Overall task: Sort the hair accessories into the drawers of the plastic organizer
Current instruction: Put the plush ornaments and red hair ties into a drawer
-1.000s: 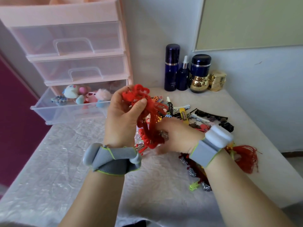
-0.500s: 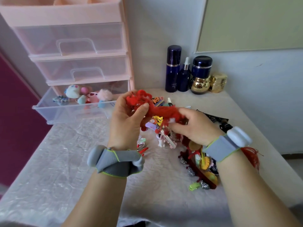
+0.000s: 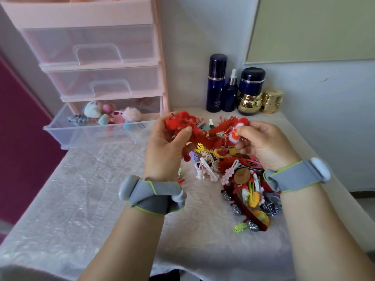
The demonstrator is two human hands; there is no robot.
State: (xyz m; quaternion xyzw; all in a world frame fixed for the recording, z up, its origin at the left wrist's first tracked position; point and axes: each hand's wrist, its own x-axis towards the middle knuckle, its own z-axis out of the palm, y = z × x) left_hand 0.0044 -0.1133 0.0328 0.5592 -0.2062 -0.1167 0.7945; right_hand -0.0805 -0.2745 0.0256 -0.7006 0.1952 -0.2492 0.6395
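Above the table, my left hand (image 3: 166, 147) grips a bunch of red tasselled hair accessories (image 3: 180, 122). My right hand (image 3: 261, 145) pinches another red piece with a white pom (image 3: 235, 134), and red tassels stretch between the two hands. Under the hands lies a pile of hair clips (image 3: 239, 179) in many colours. The pink plastic organizer (image 3: 91, 15) stands at the back left. Its bottom drawer (image 3: 85, 134) is pulled out and holds several plush hair accessories (image 3: 113, 115). The two upper drawers (image 3: 95, 43) are pushed in.
Dark blue bottles (image 3: 216, 82) and gold jars (image 3: 272, 100) stand against the wall at the back right. A crinkled clear cover lies over the table (image 3: 81, 189). The table's right edge runs close to the wall.
My right hand has moved right and up, pulling its red piece away from the bunch in my left hand, so the tassels now stretch between them.
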